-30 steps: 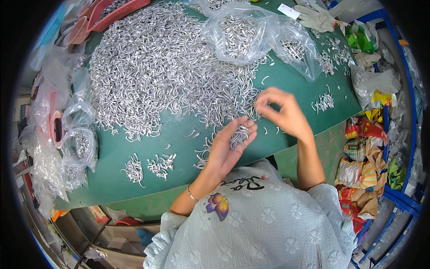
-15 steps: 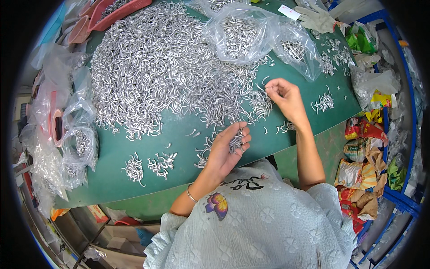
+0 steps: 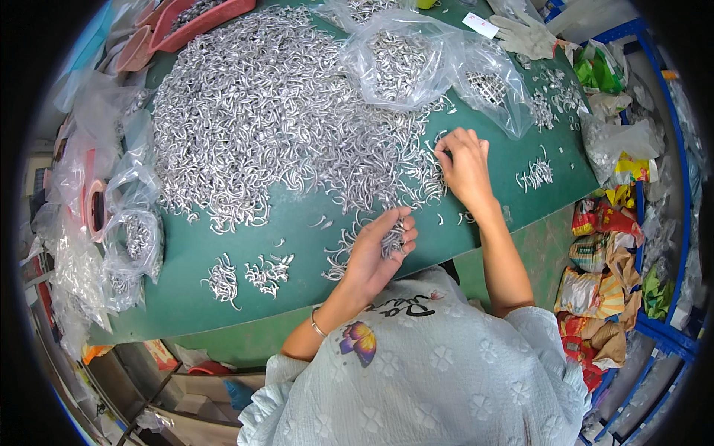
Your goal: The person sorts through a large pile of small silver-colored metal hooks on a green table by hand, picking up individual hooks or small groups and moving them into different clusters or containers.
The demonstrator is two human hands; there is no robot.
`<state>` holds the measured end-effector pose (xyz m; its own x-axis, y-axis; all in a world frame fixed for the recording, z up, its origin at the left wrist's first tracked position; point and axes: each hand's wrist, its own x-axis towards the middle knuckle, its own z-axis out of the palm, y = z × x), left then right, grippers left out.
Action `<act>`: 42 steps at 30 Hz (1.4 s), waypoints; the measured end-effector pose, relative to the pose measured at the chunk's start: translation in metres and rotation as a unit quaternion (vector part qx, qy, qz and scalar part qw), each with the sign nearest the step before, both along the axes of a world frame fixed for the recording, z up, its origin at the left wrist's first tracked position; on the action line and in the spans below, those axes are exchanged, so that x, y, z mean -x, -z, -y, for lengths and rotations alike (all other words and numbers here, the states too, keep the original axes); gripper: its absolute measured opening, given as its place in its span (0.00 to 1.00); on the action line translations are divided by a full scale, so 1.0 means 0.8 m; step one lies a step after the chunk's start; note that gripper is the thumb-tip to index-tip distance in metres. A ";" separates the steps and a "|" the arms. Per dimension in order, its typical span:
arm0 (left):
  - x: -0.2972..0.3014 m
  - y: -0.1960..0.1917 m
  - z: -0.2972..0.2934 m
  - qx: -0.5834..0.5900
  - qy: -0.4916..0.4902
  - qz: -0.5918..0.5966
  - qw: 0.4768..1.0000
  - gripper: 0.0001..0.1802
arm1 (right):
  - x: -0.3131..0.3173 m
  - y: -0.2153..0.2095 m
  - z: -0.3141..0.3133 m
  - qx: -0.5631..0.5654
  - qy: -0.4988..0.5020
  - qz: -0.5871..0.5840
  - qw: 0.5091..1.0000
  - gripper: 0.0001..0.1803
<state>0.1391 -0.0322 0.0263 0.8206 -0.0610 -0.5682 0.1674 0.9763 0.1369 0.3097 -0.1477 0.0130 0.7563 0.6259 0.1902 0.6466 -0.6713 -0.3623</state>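
Observation:
A broad heap of small curved silver metal pieces (image 3: 245, 111) covers much of the green table (image 3: 297, 297). My left hand (image 3: 372, 251) is cupped in front of the heap's near edge, its fingers closed round several of the curved metal pieces (image 3: 393, 238). Just beyond the heap's right edge is my right hand (image 3: 467, 169), back upward, with fingers curled and thumb bent in. Whatever lies between its fingertips is hidden. More loose pieces (image 3: 341, 253) lie beside my left hand.
Two small groups of pieces (image 3: 223, 282) lie at the near left, another group (image 3: 537, 172) at the right. Clear plastic bags (image 3: 401, 63) with metal parts stand at the back. A red tray (image 3: 201, 18) sits at the far left, a pale glove (image 3: 524, 36) at the far right.
My right hand has turned its back upward and its fingers have curled down. The thin curved piece seen at its fingertips no longer shows. My left hand keeps its handful, almost still.

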 end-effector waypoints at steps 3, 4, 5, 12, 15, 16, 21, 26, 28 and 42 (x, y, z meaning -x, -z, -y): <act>0.001 0.003 -0.001 0.001 -0.008 0.003 1.000 0.10 | -0.002 -0.021 0.015 -0.071 0.010 -0.090 0.993 0.04; 0.000 0.003 -0.001 -0.002 -0.011 -0.001 1.000 0.10 | -0.001 -0.028 0.018 -0.106 0.002 -0.150 0.983 0.03; 0.000 0.004 0.000 0.003 -0.010 0.005 1.000 0.10 | 0.002 -0.033 0.018 -0.099 0.011 -0.129 0.987 0.03; 0.000 0.006 0.002 0.007 -0.003 0.007 1.000 0.10 | -0.021 0.008 0.020 0.014 0.050 0.033 0.998 0.09; 0.001 0.010 0.001 0.003 -0.010 0.002 1.000 0.10 | -0.021 0.012 0.012 -0.008 0.050 0.009 0.999 0.11; 0.001 0.010 0.001 -0.001 -0.012 -0.002 1.000 0.10 | -0.023 0.013 0.009 0.001 0.047 0.023 0.999 0.10; 0.002 0.008 0.000 0.001 -0.006 0.011 1.000 0.10 | -0.026 0.013 0.010 0.014 0.004 0.049 0.999 0.07; 0.002 0.009 0.000 -0.001 -0.002 0.015 1.000 0.10 | -0.021 0.012 0.031 -0.009 0.056 -0.010 0.998 0.06; 0.003 0.010 0.001 -0.002 0.001 0.014 1.000 0.11 | -0.020 0.013 0.032 -0.030 0.057 -0.008 0.998 0.07; 0.006 0.011 0.003 0.077 -0.053 0.049 0.994 0.21 | -0.004 0.007 0.032 -0.099 0.058 -0.062 0.991 0.11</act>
